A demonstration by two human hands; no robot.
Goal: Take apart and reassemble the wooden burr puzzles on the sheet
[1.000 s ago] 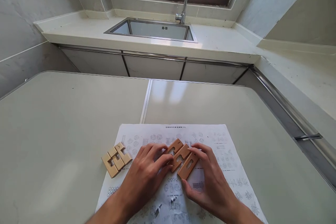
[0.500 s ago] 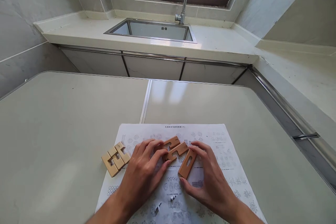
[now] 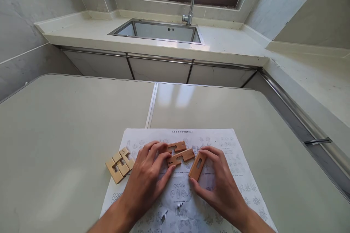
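Note:
My right hand (image 3: 217, 176) grips a reddish-brown wooden puzzle piece with a long slot (image 3: 197, 166), thumb at its near end and fingertips at its far end. To the left, my left hand (image 3: 149, 173) has its thumb and fingers closed about the left ends of two notched wooden puzzle pieces. The nearer notched piece (image 3: 188, 154) bears a dark mark at its left end; behind it lies the farther notched piece (image 3: 179, 146). All three are on a printed sheet (image 3: 218, 204), and my left fingers hide part of the notched pair.
Left of my left hand, a cluster of pale interlocked wooden pieces (image 3: 117, 167) overlaps the sheet's left edge. The sheet has small torn spots near its front. Beneath is a light table (image 3: 68, 127) with a seam. Beyond stand a counter, a sink (image 3: 164, 31) and a tap (image 3: 191, 7).
The notched pieces have shifted slightly left and turned flatter with my left hand. My right hand has moved the slotted piece a little right, widening the gap between them.

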